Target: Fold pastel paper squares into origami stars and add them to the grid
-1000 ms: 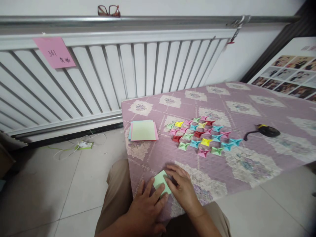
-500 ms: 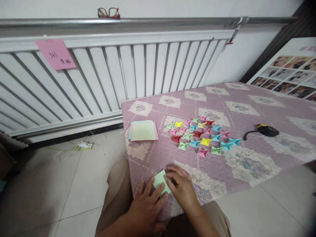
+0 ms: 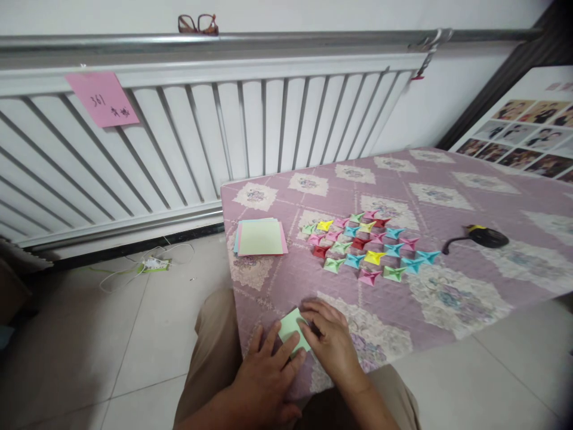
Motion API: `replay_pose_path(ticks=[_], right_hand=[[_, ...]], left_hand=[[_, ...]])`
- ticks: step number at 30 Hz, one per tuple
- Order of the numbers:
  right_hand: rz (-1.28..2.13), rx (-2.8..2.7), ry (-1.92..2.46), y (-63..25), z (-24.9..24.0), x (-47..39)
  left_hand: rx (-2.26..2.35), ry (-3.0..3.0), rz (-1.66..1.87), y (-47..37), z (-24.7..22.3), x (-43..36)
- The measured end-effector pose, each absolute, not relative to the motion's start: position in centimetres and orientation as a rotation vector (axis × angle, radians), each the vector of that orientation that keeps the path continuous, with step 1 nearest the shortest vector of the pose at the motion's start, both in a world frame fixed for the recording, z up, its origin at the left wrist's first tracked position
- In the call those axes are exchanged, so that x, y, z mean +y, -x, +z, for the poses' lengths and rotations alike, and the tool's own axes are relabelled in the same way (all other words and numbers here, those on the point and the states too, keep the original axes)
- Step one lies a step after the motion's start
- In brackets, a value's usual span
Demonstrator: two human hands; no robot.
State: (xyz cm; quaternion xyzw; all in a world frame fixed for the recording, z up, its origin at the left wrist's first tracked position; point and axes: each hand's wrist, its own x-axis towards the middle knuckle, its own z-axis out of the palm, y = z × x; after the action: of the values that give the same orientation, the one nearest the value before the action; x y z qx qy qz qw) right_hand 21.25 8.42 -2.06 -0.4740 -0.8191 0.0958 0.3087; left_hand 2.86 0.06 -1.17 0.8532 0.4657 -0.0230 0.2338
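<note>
A light green folded square of paper (image 3: pixel 292 325) lies near the front edge of the table. Over its lower left part, my left hand (image 3: pixel 265 371) lies flat with fingers spread, fingertips pressing on the paper. My right hand (image 3: pixel 330 337) curls at the paper's right side, its thumb and fingers closed on that edge. The edge itself is partly hidden under the fingers. Beyond my hands are several small folded paper pieces (image 3: pixel 359 243) in rows, coloured pink, green, blue, yellow and red. A stack of square paper sheets (image 3: pixel 262 237) sits at the left, pale green on top.
A patterned pink tablecloth (image 3: pixel 295 280) covers the table. On the right rests a black object with a curved arm (image 3: pixel 487 236). Behind stands a white radiator (image 3: pixel 250 119) with a pink note (image 3: pixel 102 100). Cables and a power strip (image 3: pixel 154 264) lie on the floor at left.
</note>
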Motion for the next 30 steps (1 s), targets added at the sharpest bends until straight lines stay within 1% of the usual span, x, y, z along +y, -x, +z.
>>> replay_pose_path(ticks=[4,19,30], right_hand=[[0.203,-2.15,1.317,-21.2,-2.1,8.4],[0.324,-2.192,1.196,-21.3,-1.7,8.3],[0.46,-2.243,1.276,-20.6,-0.7,8.6]], left_hand=[[1.282,-2.33,-0.058,-2.9,-1.1,0.1],[1.285,-2.356,-0.09,-2.9,-0.6,0.1],[1.266,-2.342,-0.067,-2.9,-0.6,0.1]])
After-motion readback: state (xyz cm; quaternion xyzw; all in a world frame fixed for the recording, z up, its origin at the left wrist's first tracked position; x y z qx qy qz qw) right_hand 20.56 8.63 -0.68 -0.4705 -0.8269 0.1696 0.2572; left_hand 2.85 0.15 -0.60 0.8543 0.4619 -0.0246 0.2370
